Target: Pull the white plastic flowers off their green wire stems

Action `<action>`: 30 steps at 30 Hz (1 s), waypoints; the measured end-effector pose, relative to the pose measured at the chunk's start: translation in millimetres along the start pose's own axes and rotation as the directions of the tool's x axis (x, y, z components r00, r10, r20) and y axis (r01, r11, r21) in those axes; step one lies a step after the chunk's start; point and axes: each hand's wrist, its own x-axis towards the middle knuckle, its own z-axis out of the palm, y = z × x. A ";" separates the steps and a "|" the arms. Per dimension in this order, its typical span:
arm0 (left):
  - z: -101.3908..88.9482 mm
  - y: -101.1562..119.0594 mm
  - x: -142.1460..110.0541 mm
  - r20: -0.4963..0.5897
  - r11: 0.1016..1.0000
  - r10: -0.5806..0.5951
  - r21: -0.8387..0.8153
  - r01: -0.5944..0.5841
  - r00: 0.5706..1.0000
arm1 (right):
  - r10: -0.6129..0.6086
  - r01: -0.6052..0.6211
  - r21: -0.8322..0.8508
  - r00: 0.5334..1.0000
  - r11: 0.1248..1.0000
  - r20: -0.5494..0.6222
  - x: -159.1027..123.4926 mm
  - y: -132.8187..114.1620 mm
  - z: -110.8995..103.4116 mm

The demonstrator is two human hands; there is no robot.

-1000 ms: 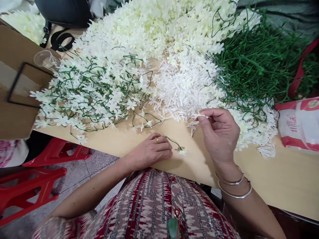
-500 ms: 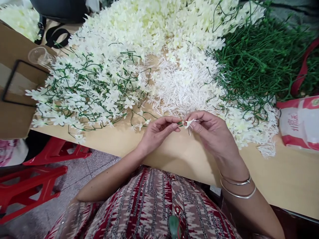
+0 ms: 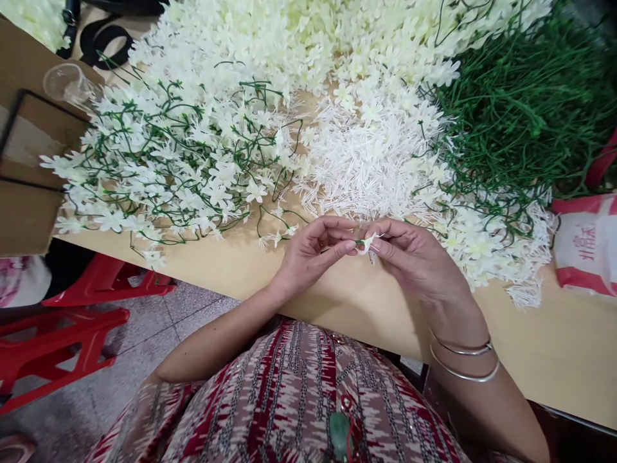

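Observation:
My left hand [image 3: 313, 254] and my right hand [image 3: 417, 257] meet over the near edge of the wooden table [image 3: 554, 347]. The left fingers pinch the tip of a thin green stem. The right fingers pinch a small white plastic flower [image 3: 367, 242] pressed against that stem tip. Just behind my hands lies a heap of loose white stamen pieces [image 3: 371, 161]. Finished green sprigs with white flowers [image 3: 168, 173] are piled to the left.
A big mound of cream flower heads [image 3: 299, 38] fills the back. Bare green stems [image 3: 525, 109] lie at the right, beside a red and white bag [image 3: 585, 247]. A cardboard box [image 3: 24, 186] and clear cup [image 3: 67, 83] stand left; red stools [image 3: 58, 347] below.
My left hand lifted the green stem off the table and came up to my right hand. The flower in my right fingers now touches the stem tip. The view shifted slightly downward.

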 end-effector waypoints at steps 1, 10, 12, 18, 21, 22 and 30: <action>-0.1 -0.1 0.0 -0.001 1.000 0.001 0.002 -0.001 1.000 | 0.007 -0.007 0.009 1.000 1.000 0.006 0.2 -0.4 -0.2; 0.0 -1.4 -0.5 0.013 0.997 0.041 0.060 -0.042 0.999 | 0.012 -0.014 0.033 0.999 0.999 0.051 0.9 1.9 -2.6; -0.5 -2.9 -0.3 0.014 0.996 0.048 0.073 -0.048 0.999 | 0.022 -0.024 0.034 0.999 0.999 0.044 1.0 0.7 -2.1; -3.1 -6.7 1.5 0.043 0.995 0.035 0.094 -0.039 0.998 | 0.056 -0.056 -0.002 0.998 0.998 0.027 0.8 -3.0 -0.7; -4.3 -7.8 1.4 0.049 0.993 0.023 0.111 -0.028 0.999 | 0.046 -0.044 -0.042 0.998 0.998 0.035 0.7 -2.4 -0.8; -4.6 -8.2 1.3 0.049 0.993 0.020 0.117 -0.026 0.999 | 0.040 -0.038 -0.052 0.998 0.998 0.040 0.8 -2.0 -0.8; -5.7 -7.9 0.9 0.050 0.987 0.049 0.153 -0.057 0.998 | 0.042 -0.040 -0.087 0.999 0.995 0.016 0.4 -2.5 2.4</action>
